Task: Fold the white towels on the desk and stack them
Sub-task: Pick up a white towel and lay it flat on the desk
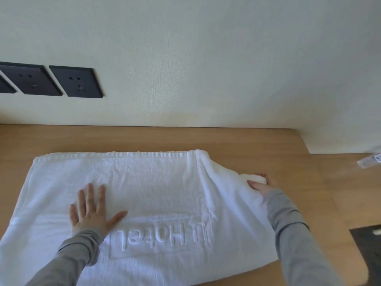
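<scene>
White towel [144, 182] embossed "U Hotel" on wooden desk [268, 141], left hand [90, 211] spread flat, right hand [261, 185] seemingly pinching its edge

White towel [156, 195] lies spread on the wooden counter [299, 162], left hand [92, 211] pressed flat on it with fingers splayed, right hand [260, 184] clasping bunched cloth at its right edge.

Left hand [92, 211] flat; right hand [262, 185] seemingly pinching.
</scene>
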